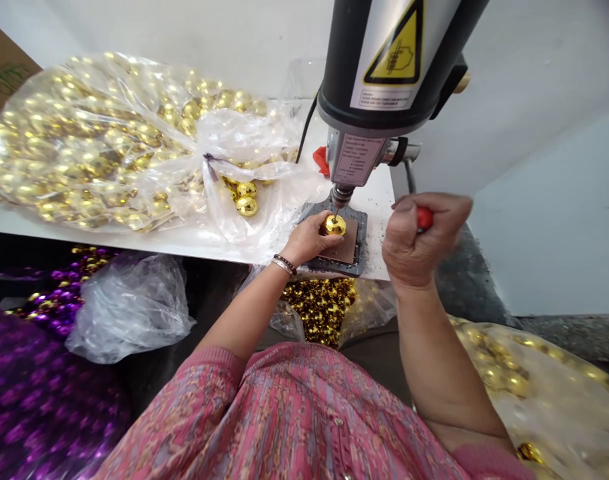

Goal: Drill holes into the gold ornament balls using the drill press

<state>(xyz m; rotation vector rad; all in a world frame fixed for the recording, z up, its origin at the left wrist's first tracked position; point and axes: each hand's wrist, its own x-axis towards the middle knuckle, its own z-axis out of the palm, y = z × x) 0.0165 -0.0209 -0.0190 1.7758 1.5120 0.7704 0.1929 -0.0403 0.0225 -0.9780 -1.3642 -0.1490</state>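
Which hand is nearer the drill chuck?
Left: the left hand holds a gold ball under the drill chuck; the right hand grips the red knob, off to the right.

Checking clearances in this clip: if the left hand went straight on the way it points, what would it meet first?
The left hand holds the gold ball, so that comes first; just beyond, probably the drill bit, though depth is unclear.

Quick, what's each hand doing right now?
Left hand: holding a gold ball under the drill bit.
Right hand: closed around the red knob of the drill's lever.
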